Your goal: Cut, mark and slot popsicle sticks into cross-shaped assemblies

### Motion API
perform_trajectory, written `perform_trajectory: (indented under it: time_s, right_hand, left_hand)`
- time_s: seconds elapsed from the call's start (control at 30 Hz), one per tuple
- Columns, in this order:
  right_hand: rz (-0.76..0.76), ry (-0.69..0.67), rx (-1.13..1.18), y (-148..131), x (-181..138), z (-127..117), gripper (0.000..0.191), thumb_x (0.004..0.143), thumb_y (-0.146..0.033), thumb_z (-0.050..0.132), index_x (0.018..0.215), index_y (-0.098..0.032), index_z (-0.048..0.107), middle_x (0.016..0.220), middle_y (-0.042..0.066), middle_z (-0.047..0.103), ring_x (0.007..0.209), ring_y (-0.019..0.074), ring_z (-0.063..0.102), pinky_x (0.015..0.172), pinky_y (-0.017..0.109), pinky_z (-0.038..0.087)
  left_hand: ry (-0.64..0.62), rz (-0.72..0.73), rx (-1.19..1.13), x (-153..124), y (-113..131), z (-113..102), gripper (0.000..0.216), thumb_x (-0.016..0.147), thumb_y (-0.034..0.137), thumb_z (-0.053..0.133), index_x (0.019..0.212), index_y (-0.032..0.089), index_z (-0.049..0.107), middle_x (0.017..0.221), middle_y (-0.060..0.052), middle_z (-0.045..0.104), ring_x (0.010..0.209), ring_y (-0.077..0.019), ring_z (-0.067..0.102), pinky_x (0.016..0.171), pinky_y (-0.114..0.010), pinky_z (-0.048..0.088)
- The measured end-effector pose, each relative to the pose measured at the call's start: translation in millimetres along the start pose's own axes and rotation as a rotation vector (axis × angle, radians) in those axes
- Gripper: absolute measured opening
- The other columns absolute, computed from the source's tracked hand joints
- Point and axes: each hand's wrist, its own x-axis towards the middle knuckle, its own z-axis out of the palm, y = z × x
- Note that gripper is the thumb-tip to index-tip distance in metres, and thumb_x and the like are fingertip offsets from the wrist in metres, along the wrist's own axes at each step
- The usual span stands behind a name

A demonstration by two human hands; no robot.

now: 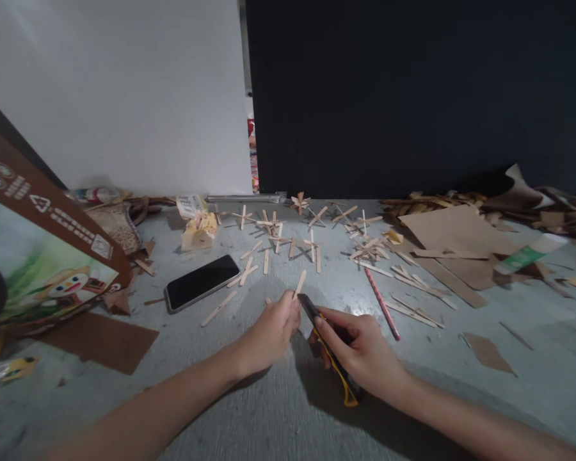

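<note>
Head view: the left hand [273, 330] is closed round the lower end of a wooden stick [300, 283], which slants up from the grey worktop [269, 416]. Just beside it, the right hand [358, 349] grips a black-and-yellow utility knife [312, 310], its tip near the stick. At far left a printed cardboard box [38, 256] leans, contents hidden. A phone [201, 282] and loose sticks [269, 246] lie beyond.

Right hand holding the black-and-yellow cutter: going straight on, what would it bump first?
Probably the flat pale wooden stick in the left hand; the cutter looks almost against it, depth unclear.
</note>
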Motion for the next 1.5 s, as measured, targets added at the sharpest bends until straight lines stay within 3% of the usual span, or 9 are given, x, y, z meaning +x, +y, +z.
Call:
perform_trajectory:
  time_s: [0.17,0.3,0.5,0.63,0.77,0.93,1.0,1.1,1.5]
  right_hand:
    - [0.033,0.02,0.062,0.5,-0.4,1.9,0.046,0.1,-0.058,0.056,0.08,-0.018,0.065,0.064,0.0,0.064,0.048,0.0113,0.059,0.047,0.022,0.046]
    - [0.132,-0.008,0.261,-4.3,2.1,1.6,0.05,0.092,-0.067,0.064,0.084,-0.018,0.067,0.071,0.002,0.069,0.046,0.011,0.059,0.044,0.022,0.049]
    - [0.241,-0.061,0.495,-5.1,7.5,-1.2,0.051,0.082,-0.066,0.076,0.082,-0.016,0.068,0.061,0.001,0.067,0.041,0.0111,0.057,0.04,0.021,0.048]
    - [0.221,-0.024,0.496,-1.6,6.0,-1.8,0.051,0.082,-0.066,0.076,0.09,-0.016,0.068,0.067,0.002,0.069,0.04,0.0117,0.057,0.037,0.022,0.046]
    - [-0.024,0.134,0.144,0.7,4.4,-8.7,0.044,0.099,-0.059,0.059,0.106,-0.017,0.072,0.069,0.001,0.067,0.043,0.012,0.057,0.042,0.024,0.048]
    - [-0.56,0.202,-0.688,14.6,10.0,-23.0,0.038,0.11,-0.036,0.045,0.137,-0.023,0.069,0.105,0.012,0.071,0.093,0.0214,0.071,0.082,0.034,0.06]
    - [-0.582,0.184,-0.9,22.6,12.1,-26.2,0.041,0.111,-0.03,0.042,0.147,-0.025,0.062,0.112,0.013,0.07,0.092,0.0204,0.072,0.079,0.032,0.061]
    - [-0.501,0.154,-1.063,30.7,13.1,-27.2,0.043,0.111,-0.029,0.042,0.151,-0.026,0.058,0.115,0.012,0.07,0.074,0.0151,0.071,0.064,0.024,0.057]
    - [-0.489,0.133,-1.079,32.7,13.4,-27.1,0.042,0.111,-0.03,0.042,0.146,-0.025,0.065,0.111,0.01,0.072,0.067,0.0125,0.068,0.056,0.022,0.05]
  left_hand:
    - [0.001,-0.017,-0.027,0.3,3.4,0.1,0.032,0.107,0.044,0.033,0.082,0.024,0.037,0.066,0.006,0.045,0.058,-0.0116,0.043,0.058,-0.027,0.036]
    - [0.005,-0.01,0.004,0.3,2.0,-2.4,0.034,0.108,0.045,0.033,0.082,0.023,0.039,0.065,0.006,0.047,0.057,-0.0114,0.043,0.059,-0.027,0.036]
    - [0.03,-0.006,0.023,0.0,0.9,-3.7,0.036,0.109,0.045,0.03,0.082,0.023,0.042,0.067,0.005,0.049,0.059,-0.0121,0.046,0.06,-0.027,0.038]
    - [0.086,-0.044,-0.045,1.4,0.5,-1.4,0.029,0.108,0.046,0.033,0.094,0.023,0.045,0.065,0.007,0.046,0.056,-0.0123,0.045,0.055,-0.026,0.036]
    - [0.189,-0.138,-0.24,4.0,-1.3,-0.8,0.027,0.105,0.052,0.039,0.104,0.025,0.041,0.064,0.01,0.044,0.051,-0.0111,0.042,0.049,-0.023,0.033]
    - [0.198,-0.15,-0.289,5.4,1.9,-4.3,0.035,0.101,0.058,0.047,0.094,0.024,0.044,0.06,0.009,0.049,0.048,-0.01,0.044,0.048,-0.022,0.035]
    - [0.209,-0.138,-0.267,5.5,4.4,-6.0,0.038,0.099,0.059,0.048,0.091,0.022,0.05,0.059,0.007,0.051,0.048,-0.0102,0.046,0.048,-0.023,0.036]
    - [0.239,-0.106,-0.195,5.7,6.9,-7.7,0.039,0.099,0.056,0.05,0.088,0.02,0.056,0.059,0.005,0.053,0.05,-0.0114,0.05,0.051,-0.024,0.039]
    - [0.197,-0.081,0.067,2.6,10.1,-10.9,0.032,0.105,0.042,0.042,0.084,0.021,0.055,0.059,0.005,0.052,0.052,-0.0132,0.05,0.056,-0.026,0.038]
